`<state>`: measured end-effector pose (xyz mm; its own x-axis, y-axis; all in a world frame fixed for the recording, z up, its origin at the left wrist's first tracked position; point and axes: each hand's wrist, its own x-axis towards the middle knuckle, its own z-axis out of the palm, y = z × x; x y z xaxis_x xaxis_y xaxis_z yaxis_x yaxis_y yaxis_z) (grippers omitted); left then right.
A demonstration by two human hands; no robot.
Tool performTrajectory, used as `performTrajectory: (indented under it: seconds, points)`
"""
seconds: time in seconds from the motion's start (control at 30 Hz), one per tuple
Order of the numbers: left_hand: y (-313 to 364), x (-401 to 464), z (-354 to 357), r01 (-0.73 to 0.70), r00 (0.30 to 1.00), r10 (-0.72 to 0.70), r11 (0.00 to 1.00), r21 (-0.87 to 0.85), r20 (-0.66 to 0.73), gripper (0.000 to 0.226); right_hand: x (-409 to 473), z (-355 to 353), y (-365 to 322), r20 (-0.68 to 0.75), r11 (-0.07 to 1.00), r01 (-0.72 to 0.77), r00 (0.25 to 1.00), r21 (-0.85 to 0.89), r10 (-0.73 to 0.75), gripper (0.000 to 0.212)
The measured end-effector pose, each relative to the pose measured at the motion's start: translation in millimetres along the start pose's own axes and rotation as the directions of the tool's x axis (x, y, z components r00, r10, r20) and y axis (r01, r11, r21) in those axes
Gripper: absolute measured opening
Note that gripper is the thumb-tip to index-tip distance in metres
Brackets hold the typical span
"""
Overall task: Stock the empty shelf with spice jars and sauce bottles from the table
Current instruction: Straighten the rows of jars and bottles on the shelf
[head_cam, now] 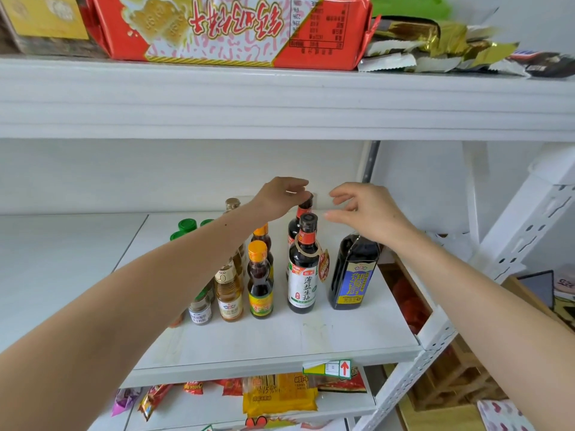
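Observation:
Several sauce bottles and spice jars stand on the white middle shelf (311, 340). My left hand (280, 197) pinches the cap of a dark soy bottle (294, 228) in the back row. In front of it stands a second soy bottle with a white label (303, 275). My right hand (367, 209) hovers open just right of those caps, above a dark bottle with a blue label (354, 275) and touching nothing. Left of these stand orange-capped bottles (259, 281), a pale vinegar bottle (229, 293), a small spice jar (200, 309) and green-lidded jars (187, 227).
The upper shelf (280, 101) hangs low over the bottles and carries a red biscuit pack (230, 29) and gold wrappers. The lower shelf holds snack packets (278, 396). A perforated white upright (525, 225) stands at the right, with wooden crates behind it.

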<state>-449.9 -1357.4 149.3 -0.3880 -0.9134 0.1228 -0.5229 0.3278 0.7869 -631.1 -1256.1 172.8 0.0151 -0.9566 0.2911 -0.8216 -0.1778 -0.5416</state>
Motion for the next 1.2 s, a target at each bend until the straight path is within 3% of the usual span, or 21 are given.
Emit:
performTrajectory:
  seconds: [0.07, 0.17, 0.3, 0.5, 0.77, 1.2]
  points:
    - [4.5, -6.7, 1.2, -0.006, 0.999, 0.002, 0.998, -0.069, -0.052, 0.042, -2.9, -11.3, 11.5, -0.056, 1.0, -0.014, 0.998, -0.028, 0.012, 0.047]
    - [15.1, -23.4, 4.1, -0.067, 0.992, 0.058, 0.995, -0.078, -0.116, 0.039, -5.6, -16.4, 30.8, 0.01, 0.986, -0.042, 0.999, -0.164, 0.045, 0.057]
    - [23.2, -48.0, 10.1, -0.096, 0.994, 0.093, 0.994, -0.053, -0.055, 0.037, -6.5, -9.1, 53.7, 0.103, 0.985, -0.102, 0.988, -0.137, 0.117, 0.049]
    - [19.3, -57.7, 14.4, -0.183, 0.981, 0.192, 0.968, 0.171, -0.037, 0.026, -6.9, -6.5, 58.2, 0.076, 0.991, -0.071, 0.994, -0.109, 0.08, 0.038]
    - [18.0, -59.3, 17.4, -0.176, 0.981, 0.189, 0.967, 0.186, -0.053, 0.026, -11.6, -7.1, 54.2, 0.054, 0.991, -0.029, 0.998, -0.128, 0.036, 0.017]
    - [18.0, -66.0, 16.8, -0.187, 0.98, 0.198, 0.951, 0.248, -0.017, 0.033, -16.5, 0.6, 51.6, 0.014, 0.98, -0.038, 0.999, -0.196, 0.041, 0.026]
